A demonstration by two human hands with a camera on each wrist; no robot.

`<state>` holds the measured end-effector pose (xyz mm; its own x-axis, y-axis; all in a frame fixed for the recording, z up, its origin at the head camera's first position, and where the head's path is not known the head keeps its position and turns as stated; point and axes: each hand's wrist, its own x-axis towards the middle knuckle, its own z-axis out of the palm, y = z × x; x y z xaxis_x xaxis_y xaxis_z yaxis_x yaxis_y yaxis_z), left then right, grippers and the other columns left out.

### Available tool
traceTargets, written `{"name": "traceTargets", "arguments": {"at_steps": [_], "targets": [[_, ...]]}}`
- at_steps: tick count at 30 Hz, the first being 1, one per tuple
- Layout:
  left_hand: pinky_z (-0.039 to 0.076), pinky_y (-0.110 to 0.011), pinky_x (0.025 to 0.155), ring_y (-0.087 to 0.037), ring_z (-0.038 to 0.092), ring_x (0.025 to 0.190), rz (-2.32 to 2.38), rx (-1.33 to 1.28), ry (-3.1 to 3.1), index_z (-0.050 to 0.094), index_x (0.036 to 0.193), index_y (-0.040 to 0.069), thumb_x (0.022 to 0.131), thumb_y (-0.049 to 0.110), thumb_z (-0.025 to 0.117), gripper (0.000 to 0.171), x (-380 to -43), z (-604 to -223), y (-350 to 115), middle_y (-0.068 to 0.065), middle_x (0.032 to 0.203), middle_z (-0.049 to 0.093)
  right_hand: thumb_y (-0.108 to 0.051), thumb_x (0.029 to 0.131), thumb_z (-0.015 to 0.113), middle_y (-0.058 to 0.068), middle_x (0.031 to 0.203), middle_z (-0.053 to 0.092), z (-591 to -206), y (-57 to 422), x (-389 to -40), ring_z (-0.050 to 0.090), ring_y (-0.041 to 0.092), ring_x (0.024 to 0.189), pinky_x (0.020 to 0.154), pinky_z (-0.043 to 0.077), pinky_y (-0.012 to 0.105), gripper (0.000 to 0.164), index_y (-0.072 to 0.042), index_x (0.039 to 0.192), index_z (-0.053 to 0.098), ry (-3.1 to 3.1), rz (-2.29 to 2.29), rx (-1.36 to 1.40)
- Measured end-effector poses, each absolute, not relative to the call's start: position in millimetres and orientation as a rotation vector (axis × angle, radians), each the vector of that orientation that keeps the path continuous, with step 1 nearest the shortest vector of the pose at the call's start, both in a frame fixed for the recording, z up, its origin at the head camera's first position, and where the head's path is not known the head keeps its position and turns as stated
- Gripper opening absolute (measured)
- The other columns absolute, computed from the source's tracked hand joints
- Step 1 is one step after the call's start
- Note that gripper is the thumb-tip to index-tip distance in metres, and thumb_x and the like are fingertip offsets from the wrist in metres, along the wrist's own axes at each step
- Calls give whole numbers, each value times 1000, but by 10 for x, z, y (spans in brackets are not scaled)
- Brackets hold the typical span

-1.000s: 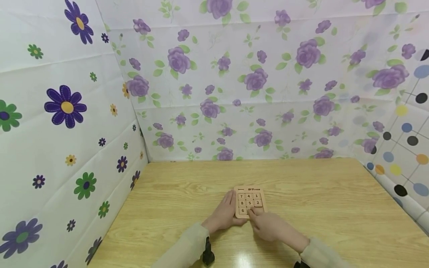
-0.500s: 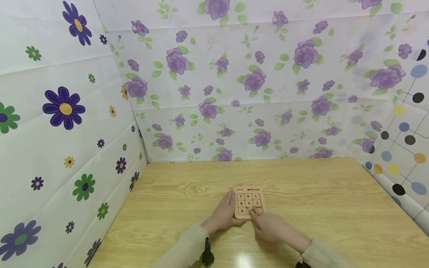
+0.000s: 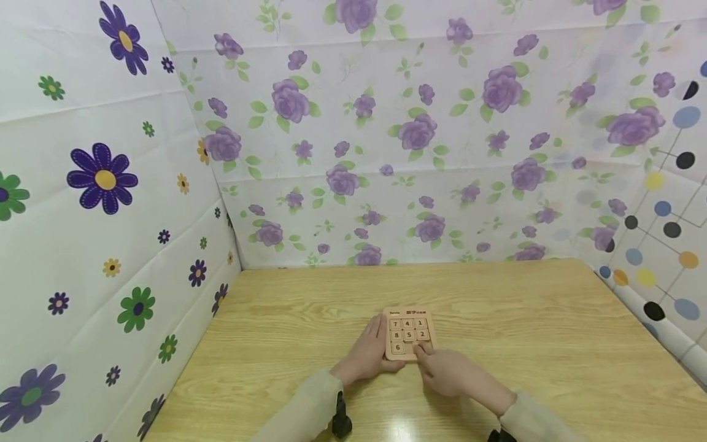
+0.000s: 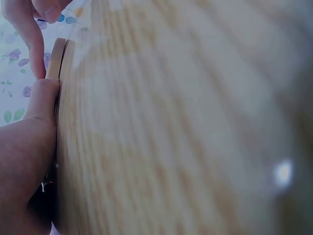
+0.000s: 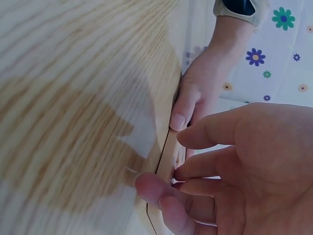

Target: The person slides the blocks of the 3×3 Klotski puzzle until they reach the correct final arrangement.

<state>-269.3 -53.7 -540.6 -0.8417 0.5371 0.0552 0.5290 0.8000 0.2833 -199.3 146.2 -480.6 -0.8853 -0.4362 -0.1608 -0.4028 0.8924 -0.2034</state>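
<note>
the number board point(image 3: 409, 348) lies on the wooden table point(image 3: 304, 307), its near left corner framed by the left hand point(image 3: 366, 351), fingers straight along the left edge, thumb at the near one. the right hand point(image 3: 444, 369) touches the lower row, right of the tile marked 6 point(image 3: 397, 347); whether it pinches anything cannot be told.

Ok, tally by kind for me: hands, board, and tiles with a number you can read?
Hands: 2 (left hand, right hand)
Board: 1
Tiles: 7 (tile 7, tile 4, tile 1, tile 8, tile 5, tile 2, tile 6)
Total: 10
Any tile under the right hand is hidden, so not counted.
</note>
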Motion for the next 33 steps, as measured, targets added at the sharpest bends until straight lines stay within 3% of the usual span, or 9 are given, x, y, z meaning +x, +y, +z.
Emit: {"name": "traceTargets", "arguments": {"at_steps": [6,13,20,33], "targets": [[19,-41,123,-35,16,149,452,881,2951,8,151,-9,82,62,64,114,-2701,-5418,-539,-28,159,13,-19,94,57,21,147,45,-4791,1489,-1992,67,31,96,79,58,40,54,0,143,44,2852,-249,-614],[19,-40,123,-35,17,149,444,887,2953,9,151,-9,82,62,64,113,-2712,-5415,-538,-27,158,14,-20,93,59,19,147,45,-4784,1518,-1994,62,20,79,60,50,31,55,-2,143,44,2843,-267,-567],[19,-40,123,-35,17,148,446,893,2957,9,151,-9,82,62,64,113,-2710,-5415,-540,-28,158,14,-20,92,60,20,147,45,-4796,1547,-1992,65,27,100,75,57,38,56,-1,143,45,2855,-266,-578],[18,-40,123,-36,17,148,388,904,2973,10,150,-11,83,63,63,113,-2716,-5436,-539,-29,158,15,-20,93,60,19,147,45,-4816,1570,-1989,66,30,101,84,57,43,55,-2,142,45,2871,-254,-586]]}}
